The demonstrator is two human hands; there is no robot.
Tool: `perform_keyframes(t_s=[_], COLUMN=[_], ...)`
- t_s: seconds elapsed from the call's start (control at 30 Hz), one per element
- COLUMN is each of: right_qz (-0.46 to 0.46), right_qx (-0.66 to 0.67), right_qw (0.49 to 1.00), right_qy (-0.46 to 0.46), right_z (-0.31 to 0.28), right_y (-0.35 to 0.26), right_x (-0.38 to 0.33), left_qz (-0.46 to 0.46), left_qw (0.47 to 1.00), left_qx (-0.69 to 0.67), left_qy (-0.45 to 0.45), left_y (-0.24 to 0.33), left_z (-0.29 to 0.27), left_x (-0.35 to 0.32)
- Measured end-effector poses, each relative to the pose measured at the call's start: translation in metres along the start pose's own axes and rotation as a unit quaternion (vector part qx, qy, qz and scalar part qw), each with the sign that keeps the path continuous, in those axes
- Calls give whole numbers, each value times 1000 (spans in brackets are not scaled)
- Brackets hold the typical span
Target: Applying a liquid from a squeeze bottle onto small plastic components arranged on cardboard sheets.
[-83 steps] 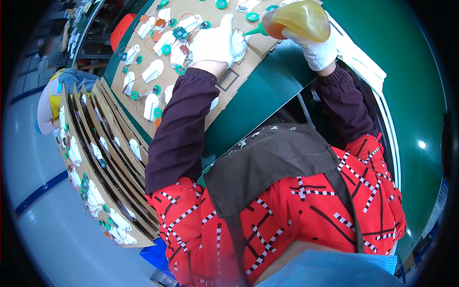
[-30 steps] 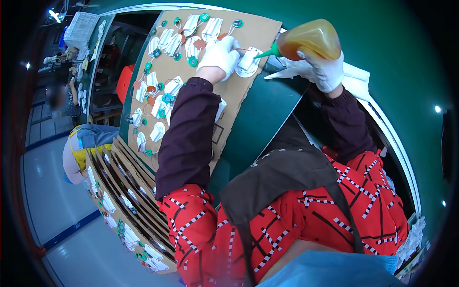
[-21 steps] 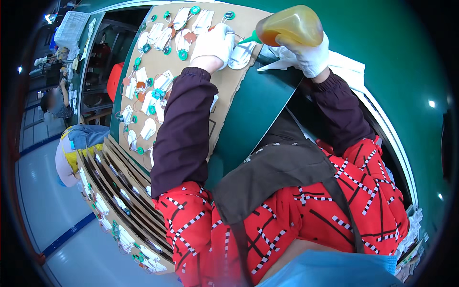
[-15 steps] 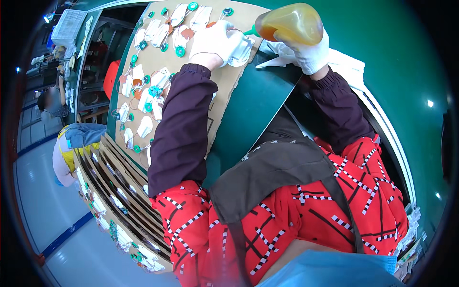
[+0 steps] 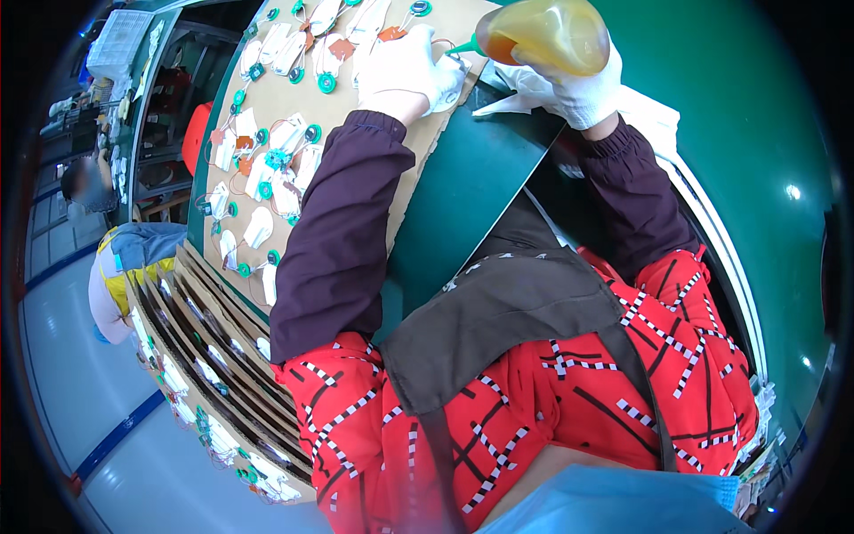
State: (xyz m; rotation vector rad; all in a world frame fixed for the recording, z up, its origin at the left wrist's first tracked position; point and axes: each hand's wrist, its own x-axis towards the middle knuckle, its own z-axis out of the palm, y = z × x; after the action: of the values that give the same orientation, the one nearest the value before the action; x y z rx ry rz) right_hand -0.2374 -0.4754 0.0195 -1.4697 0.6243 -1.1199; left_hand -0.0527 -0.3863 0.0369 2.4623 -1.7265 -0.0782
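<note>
My right hand (image 5: 583, 93), in a white glove, grips a clear squeeze bottle (image 5: 556, 40) of amber liquid, tilted on its side. Its green nozzle (image 5: 467, 46) points left, its tip close to the fingers of my left hand (image 5: 398, 76). That gloved hand is closed on a white plastic part (image 5: 452, 84) at the right edge of a cardboard sheet (image 5: 351, 111); the hand covers much of the part. Whether the nozzle touches the part I cannot tell. More white parts (image 5: 286, 133) with thin wires, green round pieces (image 5: 326, 82) and orange-brown pieces (image 5: 341, 49) lie on the cardboard.
A white cloth or paper (image 5: 645, 120) lies behind my right wrist on the green table (image 5: 738, 125). Several stacked cardboard sheets (image 5: 222, 374) with similar parts stand at lower left. Beside them a person (image 5: 133, 276) in yellow and blue bends over; another person (image 5: 89, 187) is farther off.
The nozzle tip has come down slightly toward my left fingers. My left hand has shifted slightly right over the part. The cardboard appears a little farther left in view.
</note>
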Motion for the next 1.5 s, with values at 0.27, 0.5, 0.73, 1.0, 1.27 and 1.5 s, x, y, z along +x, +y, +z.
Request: perform_keyframes(t_s=[0.27, 0.5, 0.73, 1.0, 1.27, 1.5], right_qz=[-26, -121, -65, -44, -55, -59], right_qx=[0, -209, -182, -122, -135, -159], right_qw=[1000, 969, 980, 991, 989, 985], right_qy=[-12, -47, -41, -32, -31, 15], right_z=[-2, -21, -29, -33, -32, -34], right_y=[4, 15, 8, 8, 13, 12], right_x=[1, 0, -5, -10, -9, -5], left_qz=[7, -6, -2, 1, -23, -15], left_qw=[1000, 1000, 1000, 1000, 1000, 999], left_qx=[-17, -22, -17, -11, -20, -41], left_qy=[7, -9, 2, 9, -4, 6], left_y=[-2, 1, -3, -2, -4, -5], left_z=[5, 0, 6, 4, 10, 9], left_x=[-2, -3, -2, -5, -7, -4])
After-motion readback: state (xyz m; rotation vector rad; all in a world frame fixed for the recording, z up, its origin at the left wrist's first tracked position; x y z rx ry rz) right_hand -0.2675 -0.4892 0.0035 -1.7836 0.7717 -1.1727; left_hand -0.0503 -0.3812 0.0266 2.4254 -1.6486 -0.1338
